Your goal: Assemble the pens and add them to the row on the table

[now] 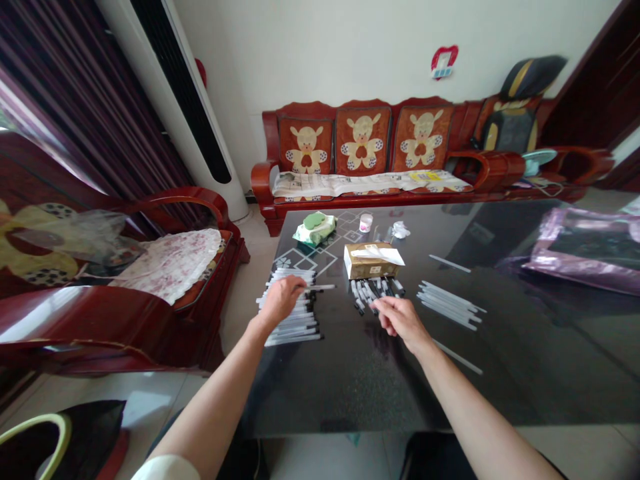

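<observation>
Eight o'clock from one tissue box [369,268], its label [375,270] too small for us to read, our left hand [281,299] pinches one pen [323,287] over a crowded pile [295,325]. Six: black-and-white pieces [367,291]. Five: our right hand [400,318], narrowed, contents unclear. Four: two single tubes [450,263] flank one bunch [447,305].

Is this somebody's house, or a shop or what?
Probably somebody's living room: there's a long wooden sofa with teddy-bear cushions, and purple curtains hang on the left.

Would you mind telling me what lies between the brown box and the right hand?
In the head view, short black-and-white pieces lie there, between the brown box and the right hand.
</observation>
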`<act>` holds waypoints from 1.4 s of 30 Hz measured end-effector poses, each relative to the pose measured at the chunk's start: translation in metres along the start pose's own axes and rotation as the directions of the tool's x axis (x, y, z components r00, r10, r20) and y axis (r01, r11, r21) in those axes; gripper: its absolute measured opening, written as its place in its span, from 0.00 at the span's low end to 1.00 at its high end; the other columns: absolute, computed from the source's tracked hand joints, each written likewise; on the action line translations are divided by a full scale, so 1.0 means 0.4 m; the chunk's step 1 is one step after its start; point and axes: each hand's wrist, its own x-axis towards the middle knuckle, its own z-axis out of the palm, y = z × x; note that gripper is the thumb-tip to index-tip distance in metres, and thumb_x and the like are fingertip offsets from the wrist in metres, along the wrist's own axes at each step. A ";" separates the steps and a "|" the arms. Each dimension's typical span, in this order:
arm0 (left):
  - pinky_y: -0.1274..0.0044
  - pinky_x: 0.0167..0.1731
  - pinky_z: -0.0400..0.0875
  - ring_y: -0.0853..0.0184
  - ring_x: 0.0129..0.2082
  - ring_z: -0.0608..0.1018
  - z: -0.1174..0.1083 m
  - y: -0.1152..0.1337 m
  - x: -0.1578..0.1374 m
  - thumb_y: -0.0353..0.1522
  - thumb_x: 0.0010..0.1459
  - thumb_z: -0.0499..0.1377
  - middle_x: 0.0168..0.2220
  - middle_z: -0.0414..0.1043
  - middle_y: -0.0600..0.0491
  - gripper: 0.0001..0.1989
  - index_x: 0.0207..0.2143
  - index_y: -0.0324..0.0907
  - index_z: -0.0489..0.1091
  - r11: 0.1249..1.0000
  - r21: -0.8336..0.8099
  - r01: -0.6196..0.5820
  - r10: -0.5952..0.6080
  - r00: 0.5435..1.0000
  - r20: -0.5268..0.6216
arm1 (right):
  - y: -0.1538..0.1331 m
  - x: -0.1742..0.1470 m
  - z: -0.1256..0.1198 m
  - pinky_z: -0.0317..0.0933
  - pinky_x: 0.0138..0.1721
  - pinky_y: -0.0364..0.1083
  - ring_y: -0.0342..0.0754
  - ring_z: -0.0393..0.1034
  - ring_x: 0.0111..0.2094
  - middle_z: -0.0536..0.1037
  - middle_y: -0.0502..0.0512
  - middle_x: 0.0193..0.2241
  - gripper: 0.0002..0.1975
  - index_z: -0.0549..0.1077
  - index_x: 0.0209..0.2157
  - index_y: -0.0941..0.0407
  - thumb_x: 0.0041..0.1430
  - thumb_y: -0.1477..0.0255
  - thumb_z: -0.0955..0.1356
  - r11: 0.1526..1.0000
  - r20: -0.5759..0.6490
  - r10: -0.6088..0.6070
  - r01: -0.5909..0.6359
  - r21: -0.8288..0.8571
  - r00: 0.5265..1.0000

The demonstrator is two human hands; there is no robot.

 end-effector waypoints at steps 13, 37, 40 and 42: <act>0.71 0.44 0.62 0.60 0.41 0.73 0.007 -0.136 0.007 0.25 0.55 0.50 0.41 0.73 0.49 0.13 0.37 0.44 0.72 0.951 0.300 0.078 -0.062 0.996 -0.063 | 0.004 0.003 -0.025 0.47 0.10 0.37 0.37 0.55 0.10 0.66 0.46 0.12 0.22 0.74 0.34 0.62 0.53 0.55 0.65 0.999 -0.064 0.004 -0.001 0.047 0.998; 0.59 0.58 0.45 0.57 0.60 0.60 0.070 -0.095 -0.003 0.43 0.63 0.45 0.58 0.61 0.46 0.24 0.59 0.46 0.58 0.956 0.282 -0.085 0.052 0.991 0.123 | -0.002 0.008 -0.070 0.46 0.09 0.36 0.37 0.55 0.10 0.66 0.46 0.12 0.20 0.74 0.33 0.61 0.51 0.56 0.66 0.998 -0.160 0.009 0.001 0.065 0.987; 0.59 0.58 0.45 0.57 0.60 0.60 0.066 -0.086 0.000 0.44 0.62 0.45 0.60 0.59 0.45 0.26 0.60 0.45 0.57 0.961 0.264 -0.083 0.055 0.993 0.108 | -0.003 0.015 -0.105 0.46 0.09 0.36 0.37 0.55 0.10 0.66 0.46 0.12 0.19 0.74 0.34 0.61 0.50 0.58 0.67 0.997 -0.220 -0.012 0.028 0.072 0.975; 0.59 0.58 0.45 0.57 0.60 0.60 0.060 -0.071 0.002 0.43 0.62 0.45 0.60 0.59 0.44 0.25 0.60 0.44 0.57 0.969 0.232 -0.081 0.060 0.993 0.097 | -0.003 0.022 -0.148 0.46 0.09 0.37 0.37 0.56 0.10 0.66 0.47 0.12 0.18 0.74 0.33 0.61 0.50 0.60 0.67 0.998 -0.325 -0.029 0.045 0.043 0.945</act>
